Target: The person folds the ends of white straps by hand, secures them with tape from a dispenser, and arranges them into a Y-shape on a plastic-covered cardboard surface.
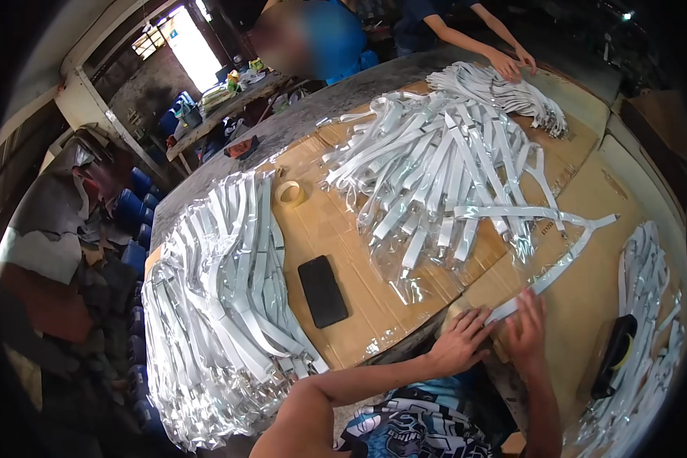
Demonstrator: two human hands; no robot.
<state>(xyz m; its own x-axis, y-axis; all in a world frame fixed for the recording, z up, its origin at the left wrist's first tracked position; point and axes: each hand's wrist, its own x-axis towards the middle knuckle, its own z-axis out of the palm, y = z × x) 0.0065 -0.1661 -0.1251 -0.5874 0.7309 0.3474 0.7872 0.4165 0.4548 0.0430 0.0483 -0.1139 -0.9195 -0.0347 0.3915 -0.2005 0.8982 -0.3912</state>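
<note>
A white Y-shaped strap (561, 267) stretches diagonally over the cardboard, its forked end far from me and its near end at my hands. My left hand (462, 337) has its fingers bent over that near end and appears to grip it. Beside it, my right hand (525, 328) rests against the strap with fingers extended and apart. Its palm and part of the strap are hidden. Just beyond lies a large pile of white straps (435, 168) in clear plastic sleeves.
Another sleeved pile (221, 282) lies at left, near a black phone (323, 291) and a tape roll (289, 194). At right, a black tape dispenser (615, 355) sits by more straps (641, 275). Across the table, another person's hands (511, 65) touch a strap bundle (496, 88).
</note>
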